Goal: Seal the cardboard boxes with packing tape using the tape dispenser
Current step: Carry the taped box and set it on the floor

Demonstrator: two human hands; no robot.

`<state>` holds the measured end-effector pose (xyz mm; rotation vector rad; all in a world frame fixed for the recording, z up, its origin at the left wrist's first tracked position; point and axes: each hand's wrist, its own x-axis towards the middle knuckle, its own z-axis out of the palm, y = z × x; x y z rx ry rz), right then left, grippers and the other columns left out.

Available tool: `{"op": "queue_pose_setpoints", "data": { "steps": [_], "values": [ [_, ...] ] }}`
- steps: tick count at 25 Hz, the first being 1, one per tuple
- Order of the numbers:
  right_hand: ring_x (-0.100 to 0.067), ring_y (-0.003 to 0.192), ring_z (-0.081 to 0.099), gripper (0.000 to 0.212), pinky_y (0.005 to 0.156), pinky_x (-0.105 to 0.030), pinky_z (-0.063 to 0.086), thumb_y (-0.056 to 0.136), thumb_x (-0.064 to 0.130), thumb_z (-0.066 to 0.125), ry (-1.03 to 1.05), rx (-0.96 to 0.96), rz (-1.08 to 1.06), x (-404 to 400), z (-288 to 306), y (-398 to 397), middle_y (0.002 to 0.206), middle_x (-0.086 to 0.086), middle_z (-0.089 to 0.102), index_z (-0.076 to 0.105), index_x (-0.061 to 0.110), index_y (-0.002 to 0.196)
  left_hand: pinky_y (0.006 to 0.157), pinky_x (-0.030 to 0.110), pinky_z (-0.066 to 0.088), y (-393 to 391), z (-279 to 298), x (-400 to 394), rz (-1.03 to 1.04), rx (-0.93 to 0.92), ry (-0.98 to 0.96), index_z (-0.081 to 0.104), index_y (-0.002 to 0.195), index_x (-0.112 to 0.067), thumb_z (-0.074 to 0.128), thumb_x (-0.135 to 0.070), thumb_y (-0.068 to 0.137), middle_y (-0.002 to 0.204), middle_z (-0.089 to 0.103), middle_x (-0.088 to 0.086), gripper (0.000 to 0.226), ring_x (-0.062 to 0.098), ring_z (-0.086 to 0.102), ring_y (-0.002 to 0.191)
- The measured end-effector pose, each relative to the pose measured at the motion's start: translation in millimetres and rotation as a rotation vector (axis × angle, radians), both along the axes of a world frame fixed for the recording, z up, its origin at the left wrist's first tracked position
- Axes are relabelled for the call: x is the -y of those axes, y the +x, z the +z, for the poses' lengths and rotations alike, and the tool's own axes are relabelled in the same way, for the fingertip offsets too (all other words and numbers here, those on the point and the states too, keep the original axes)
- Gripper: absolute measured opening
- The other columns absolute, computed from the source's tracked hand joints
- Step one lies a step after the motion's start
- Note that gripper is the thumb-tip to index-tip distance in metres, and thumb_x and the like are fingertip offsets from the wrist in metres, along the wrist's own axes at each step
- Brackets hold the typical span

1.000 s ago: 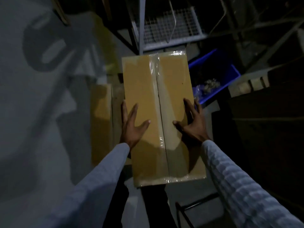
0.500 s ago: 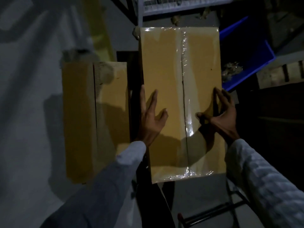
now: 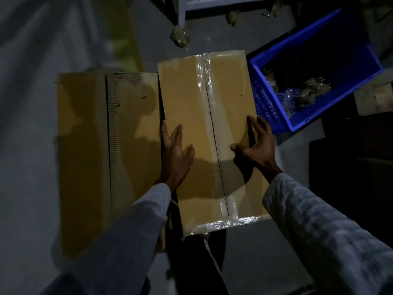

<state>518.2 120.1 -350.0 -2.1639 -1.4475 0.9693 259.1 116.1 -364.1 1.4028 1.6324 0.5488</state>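
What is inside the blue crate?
The blue crate holds small clear bags of brownish pieces along its slotted bottom. Its far half is too dark to see into.

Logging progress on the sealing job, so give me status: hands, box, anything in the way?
Left hand and right hand open, fingers along taped box sides. Centre seam taped. Second box close left, blue crate right.
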Motion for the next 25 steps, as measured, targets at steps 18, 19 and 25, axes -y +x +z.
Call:
{"op": "queue_pose_setpoints", "data": {
  "steps": [18,19,25],
  "values": [
    [-0.032,0.150,0.026,0.110,0.114,-0.050,0.031,0.070,0.052,0.085,-0.082,0.004,0.080,-3.7,-15.4,-103.3,0.168,0.002,0.015,0.028,0.030,0.161,0.114,0.008,0.017,-106.3,-10.9,2.4,-0.043,-0.095,-0.054,0.022,0.163,-0.025,0.060,-0.020,0.102,0.166,-0.030,-0.012,0.071,0.010,-0.007,0.157],
    [-0.035,0.150,0.025,0.107,0.114,-0.057,0.031,0.074,0.046,0.086,-0.102,0.064,0.086,-1.5,-13.3,-109.4,0.169,0.000,0.013,0.026,0.030,0.161,0.113,0.006,0.019,-105.6,-12.8,3.1,-0.055,-0.106,-0.054,0.023,0.163,-0.024,0.060,-0.019,0.102,0.166,-0.030,-0.010,0.071,0.013,-0.006,0.158],
    [-0.030,0.116,0.059,0.050,0.086,-0.034,0.052,0.096,0.025,0.062,0.078,0.099,0.279,25.7,22.1,-231.1,0.142,-0.006,0.050,0.053,0.016,0.144,0.109,0.052,0.046,-145.2,8.5,18.7,0.176,-0.145,0.043,0.051,0.140,-0.028,0.050,-0.029,0.095,0.161,0.027,-0.006,0.045,0.029,0.035,0.146]
  ]
}}
